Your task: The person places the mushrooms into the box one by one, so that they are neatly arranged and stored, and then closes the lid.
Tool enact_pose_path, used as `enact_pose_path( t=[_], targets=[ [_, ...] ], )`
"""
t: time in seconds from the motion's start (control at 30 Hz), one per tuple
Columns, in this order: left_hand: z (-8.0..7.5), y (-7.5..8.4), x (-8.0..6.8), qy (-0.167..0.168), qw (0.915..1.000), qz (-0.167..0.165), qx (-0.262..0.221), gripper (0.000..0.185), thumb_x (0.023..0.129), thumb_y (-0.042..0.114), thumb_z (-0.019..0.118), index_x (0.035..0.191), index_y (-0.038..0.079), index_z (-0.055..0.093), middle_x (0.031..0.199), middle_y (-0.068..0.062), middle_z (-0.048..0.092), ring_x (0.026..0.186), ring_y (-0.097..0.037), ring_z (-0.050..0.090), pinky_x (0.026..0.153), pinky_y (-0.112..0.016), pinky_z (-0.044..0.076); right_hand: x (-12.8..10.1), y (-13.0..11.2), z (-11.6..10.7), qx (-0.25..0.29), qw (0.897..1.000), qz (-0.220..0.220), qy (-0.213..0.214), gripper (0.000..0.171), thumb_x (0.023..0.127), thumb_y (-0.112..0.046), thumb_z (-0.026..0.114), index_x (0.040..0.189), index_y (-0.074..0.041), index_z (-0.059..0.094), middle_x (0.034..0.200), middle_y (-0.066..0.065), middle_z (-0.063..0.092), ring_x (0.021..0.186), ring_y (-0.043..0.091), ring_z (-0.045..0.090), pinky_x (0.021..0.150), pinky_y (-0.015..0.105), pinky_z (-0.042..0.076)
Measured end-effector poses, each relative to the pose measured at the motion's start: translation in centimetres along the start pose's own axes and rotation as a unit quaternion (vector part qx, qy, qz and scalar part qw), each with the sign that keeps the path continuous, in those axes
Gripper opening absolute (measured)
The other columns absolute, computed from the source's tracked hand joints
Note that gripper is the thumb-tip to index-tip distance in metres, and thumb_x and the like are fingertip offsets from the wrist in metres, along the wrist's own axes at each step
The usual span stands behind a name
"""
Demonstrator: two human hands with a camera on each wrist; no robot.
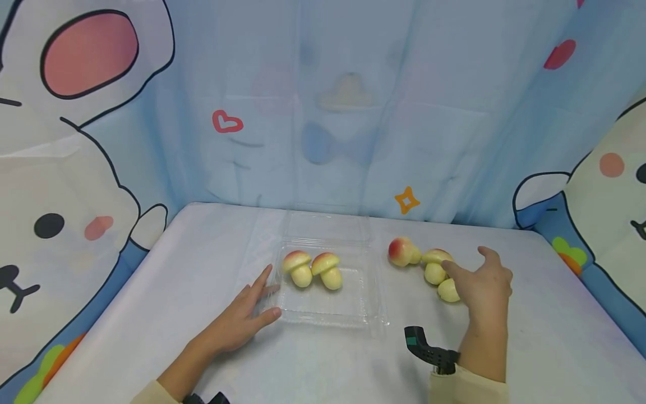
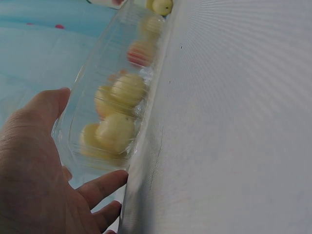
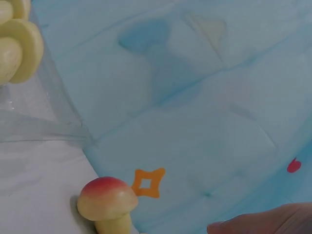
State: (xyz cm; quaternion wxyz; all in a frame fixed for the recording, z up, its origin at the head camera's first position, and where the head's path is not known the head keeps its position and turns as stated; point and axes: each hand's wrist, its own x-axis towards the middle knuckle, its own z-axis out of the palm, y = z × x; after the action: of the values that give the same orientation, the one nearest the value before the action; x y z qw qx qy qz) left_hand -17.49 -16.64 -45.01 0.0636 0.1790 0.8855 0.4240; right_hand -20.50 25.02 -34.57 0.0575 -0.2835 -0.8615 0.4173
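In the head view, a clear, rectangular plastic container (image 1: 330, 306) lies on the white-covered tabletop (image 1: 348, 370), its clear, flat lid panel (image 1: 328, 227) laid back towards 12 o'clock. Inside sit two yellow, red-tinged, mushroom-shaped pieces: a left piece (image 1: 301, 275) at about 10 o'clock from the container's middle and a right piece (image 1: 330, 275) near the centre, their caps touching or nearly so. At the container's 8 o'clock side is the left hand (image 1: 247, 314), fingers spread. Near its 3 o'clock side lie three similar loose pieces: a red-cheeked one (image 1: 402, 252) furthest towards 10 o'clock, a middle one (image 1: 435, 265), and a lower one (image 1: 448, 290), partly hidden. The right hand (image 1: 487, 286) hovers beside them at 4 o'clock, thumb and forefinger wide apart; I cannot tell whether it touches any.

In the left wrist view, the left hand, at 8 o'clock, is spread with its thumb against the container's wall; the contained pieces show through the plastic.

In the right wrist view, one loose piece stands at 7 o'clock, the container's edge shows at 9, and part of the right hand enters between 4 and 5, apart from that piece.
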Motion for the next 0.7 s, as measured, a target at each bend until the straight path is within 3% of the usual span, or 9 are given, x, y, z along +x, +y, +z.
enact_pose_path(
  t=[0.47, 0.7],
  targets=[
    [0.3, -0.2, 0.0, -0.002, 1.0000, -0.005, -0.001, 0.088, 0.103, 0.048, 0.058, 0.168, 0.024, 0.005, 0.159, -0.007, 0.050, 0.159, -0.037, 0.019, 0.128, -0.063, 0.001, 1.6, 1.9, 1.4, -0.015, 0.999, 0.036, -0.013, 0.089, 0.097, -0.032, 0.062, 0.165, -0.002, 0.013, 0.158, 0.045, 0.012, 0.143, 0.062, 0.022, 0.111, 0.069, 0.039],
    [0.0, -0.1, 0.1, 0.003, 1.0000, 0.002, 0.003, 0.088, 0.103, 0.045, 0.059, 0.168, 0.020, 0.005, 0.157, -0.010, 0.052, 0.158, -0.037, 0.022, 0.129, -0.060, 0.002, 2.0, 2.4, 2.1, -0.029, 0.999, 0.020, -0.027, 0.081, 0.097, -0.032, 0.059, 0.161, 0.001, 0.023, 0.154, 0.046, 0.018, 0.141, 0.063, 0.024, 0.108, 0.071, 0.036]
  ],
)
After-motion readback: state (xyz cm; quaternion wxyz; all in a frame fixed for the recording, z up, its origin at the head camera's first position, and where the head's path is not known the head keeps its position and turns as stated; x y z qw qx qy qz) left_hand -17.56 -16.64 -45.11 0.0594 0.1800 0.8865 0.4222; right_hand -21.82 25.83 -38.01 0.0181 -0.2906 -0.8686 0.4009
